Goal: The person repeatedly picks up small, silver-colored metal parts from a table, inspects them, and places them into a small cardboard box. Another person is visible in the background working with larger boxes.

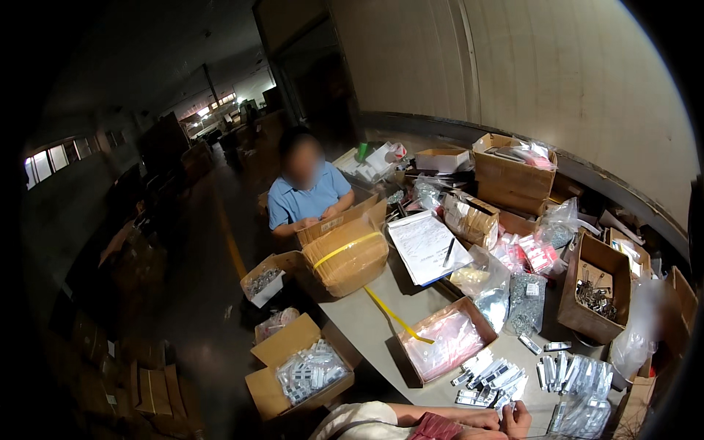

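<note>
At the lower edge of the table my left hand (482, 419) and my right hand (516, 420) meet, fingers curled inward. What they hold is small and mostly hidden by the fingers. Just beyond them lies a loose pile of small silver-and-white packed metal parts (493, 378). To the right are several more such pieces in clear plastic packets (587, 378). An open shallow carton (493, 339) lined with pinkish clear plastic bags sits beyond the pile.
Left of the table stands an open carton (277, 345) full of similar packets. A taped carton (345, 264) stands by a co-worker (308, 191) in a blue shirt. A clipboard (429, 246), clear bags of metal parts (524, 301) and a brown box of hooks (568, 293) crowd the table.
</note>
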